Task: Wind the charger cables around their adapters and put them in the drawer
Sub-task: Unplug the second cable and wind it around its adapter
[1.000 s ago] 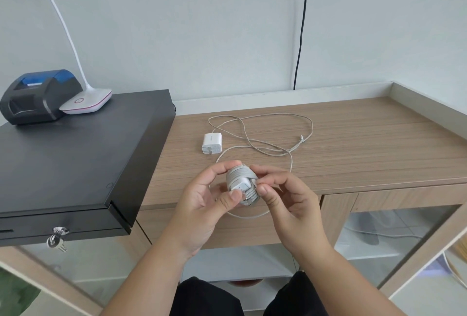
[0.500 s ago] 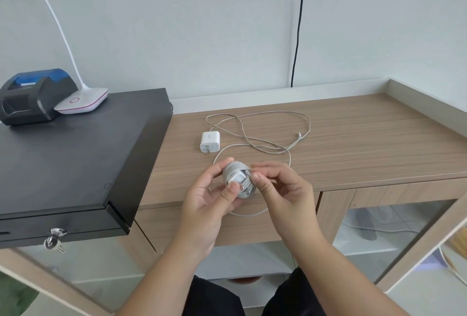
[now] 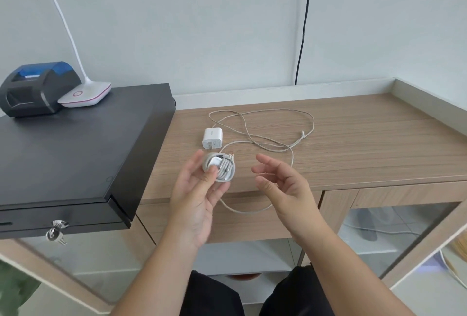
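Observation:
My left hand (image 3: 194, 197) holds a white adapter with its grey cable wound tightly around it (image 3: 220, 168), thumb pressed on its face, above the front edge of the wooden desk. My right hand (image 3: 283, 184) hovers just to the right of it, fingers apart and holding nothing. A second white adapter (image 3: 211, 137) lies flat on the desk behind the bundle, its long grey cable (image 3: 273, 128) sprawled in loose loops to the right, one loop hanging over the desk's front edge. The black cash drawer (image 3: 63, 210) at the left is closed, with keys in its lock.
The wooden desk (image 3: 366, 138) has raised white edges at the back and right. On the black drawer box stand a receipt printer (image 3: 35, 88) and a white lamp base (image 3: 86, 95). A black wire (image 3: 303, 37) runs down the wall. Glass cabinet doors are below the desk.
My right hand let go of the wound adapter and moved away to the right, opening. My left hand alone now holds the bundle.

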`<action>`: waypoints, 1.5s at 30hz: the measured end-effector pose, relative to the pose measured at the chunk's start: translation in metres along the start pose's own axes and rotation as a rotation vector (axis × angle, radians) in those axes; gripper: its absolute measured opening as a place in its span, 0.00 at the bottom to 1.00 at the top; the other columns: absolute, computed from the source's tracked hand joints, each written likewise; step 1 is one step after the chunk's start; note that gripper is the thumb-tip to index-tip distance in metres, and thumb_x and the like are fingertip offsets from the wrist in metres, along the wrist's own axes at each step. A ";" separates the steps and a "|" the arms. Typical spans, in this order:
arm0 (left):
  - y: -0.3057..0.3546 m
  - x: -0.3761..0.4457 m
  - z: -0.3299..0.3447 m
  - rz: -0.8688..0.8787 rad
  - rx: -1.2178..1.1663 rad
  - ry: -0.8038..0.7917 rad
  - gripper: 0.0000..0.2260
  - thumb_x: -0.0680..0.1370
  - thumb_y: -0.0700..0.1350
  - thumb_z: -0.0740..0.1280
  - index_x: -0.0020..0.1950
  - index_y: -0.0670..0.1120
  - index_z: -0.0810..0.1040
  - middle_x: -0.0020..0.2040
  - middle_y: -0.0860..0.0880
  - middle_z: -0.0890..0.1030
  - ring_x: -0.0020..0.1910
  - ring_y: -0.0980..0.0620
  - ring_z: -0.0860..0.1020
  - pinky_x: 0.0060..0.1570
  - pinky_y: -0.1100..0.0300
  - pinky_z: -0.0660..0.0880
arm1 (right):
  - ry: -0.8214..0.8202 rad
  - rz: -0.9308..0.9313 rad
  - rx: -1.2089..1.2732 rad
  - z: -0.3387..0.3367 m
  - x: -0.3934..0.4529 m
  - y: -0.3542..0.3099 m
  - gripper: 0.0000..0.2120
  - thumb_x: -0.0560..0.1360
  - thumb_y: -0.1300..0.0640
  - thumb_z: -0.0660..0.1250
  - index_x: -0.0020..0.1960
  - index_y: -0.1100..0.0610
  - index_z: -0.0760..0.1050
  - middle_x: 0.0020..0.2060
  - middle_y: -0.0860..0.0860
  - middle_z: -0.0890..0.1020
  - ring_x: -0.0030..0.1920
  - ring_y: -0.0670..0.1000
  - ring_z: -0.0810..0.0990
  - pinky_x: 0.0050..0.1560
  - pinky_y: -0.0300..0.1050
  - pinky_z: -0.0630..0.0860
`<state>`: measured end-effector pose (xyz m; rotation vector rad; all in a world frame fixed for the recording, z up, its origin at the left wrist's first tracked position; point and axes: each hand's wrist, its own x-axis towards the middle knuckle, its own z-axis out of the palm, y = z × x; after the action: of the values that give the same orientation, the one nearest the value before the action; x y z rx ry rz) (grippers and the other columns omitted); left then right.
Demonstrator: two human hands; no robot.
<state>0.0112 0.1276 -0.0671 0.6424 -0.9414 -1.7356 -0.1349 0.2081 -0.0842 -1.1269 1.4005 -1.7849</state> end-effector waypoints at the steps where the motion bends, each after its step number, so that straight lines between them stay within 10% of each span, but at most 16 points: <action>1: 0.007 0.006 -0.004 0.080 0.138 0.018 0.23 0.70 0.39 0.72 0.64 0.50 0.74 0.57 0.49 0.82 0.51 0.52 0.83 0.46 0.57 0.82 | 0.010 -0.012 -0.060 -0.003 0.002 0.000 0.18 0.76 0.65 0.68 0.60 0.47 0.77 0.50 0.50 0.82 0.47 0.43 0.79 0.50 0.37 0.76; 6: 0.039 0.055 -0.032 0.362 1.161 0.072 0.32 0.68 0.45 0.77 0.67 0.54 0.67 0.58 0.58 0.79 0.54 0.55 0.79 0.53 0.59 0.74 | 0.058 -0.020 -0.405 -0.022 0.026 0.002 0.15 0.75 0.61 0.68 0.57 0.44 0.78 0.46 0.44 0.81 0.46 0.43 0.78 0.46 0.34 0.74; 11: 0.041 0.088 -0.039 0.302 1.465 -0.034 0.35 0.67 0.47 0.73 0.70 0.55 0.60 0.60 0.59 0.79 0.58 0.51 0.76 0.56 0.50 0.75 | -0.016 -0.113 -0.673 -0.023 0.047 0.001 0.11 0.75 0.60 0.67 0.53 0.47 0.80 0.44 0.43 0.81 0.48 0.47 0.77 0.50 0.37 0.73; 24: 0.022 0.102 -0.053 0.261 0.871 0.143 0.15 0.82 0.43 0.60 0.69 0.51 0.68 0.66 0.54 0.75 0.63 0.57 0.72 0.60 0.64 0.64 | -0.336 -0.004 -0.903 -0.003 0.138 -0.008 0.10 0.76 0.55 0.66 0.56 0.48 0.79 0.46 0.46 0.81 0.47 0.47 0.77 0.50 0.39 0.70; 32: 0.015 0.099 -0.067 0.294 0.664 0.246 0.13 0.79 0.39 0.60 0.56 0.56 0.77 0.60 0.57 0.80 0.62 0.59 0.75 0.65 0.56 0.69 | -0.528 0.102 -0.919 0.045 0.196 0.011 0.29 0.73 0.49 0.71 0.71 0.43 0.65 0.68 0.52 0.71 0.64 0.54 0.73 0.65 0.48 0.69; 39: 0.020 0.099 -0.065 0.243 0.795 0.151 0.17 0.76 0.34 0.61 0.56 0.55 0.78 0.58 0.58 0.77 0.60 0.62 0.74 0.56 0.64 0.69 | -0.533 0.075 -0.953 0.061 0.199 0.022 0.31 0.71 0.48 0.72 0.71 0.45 0.66 0.65 0.53 0.69 0.62 0.54 0.73 0.62 0.45 0.69; 45: 0.019 0.105 -0.068 0.202 1.165 -0.134 0.23 0.76 0.51 0.68 0.69 0.65 0.68 0.68 0.60 0.69 0.68 0.60 0.68 0.69 0.56 0.64 | -0.489 -0.054 -1.039 0.060 0.161 0.008 0.29 0.69 0.50 0.72 0.68 0.43 0.68 0.65 0.52 0.68 0.67 0.55 0.66 0.68 0.51 0.65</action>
<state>0.0385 0.0059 -0.0878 1.0964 -2.0412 -0.9219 -0.1560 0.0417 -0.0458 -1.9339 1.9936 -0.6166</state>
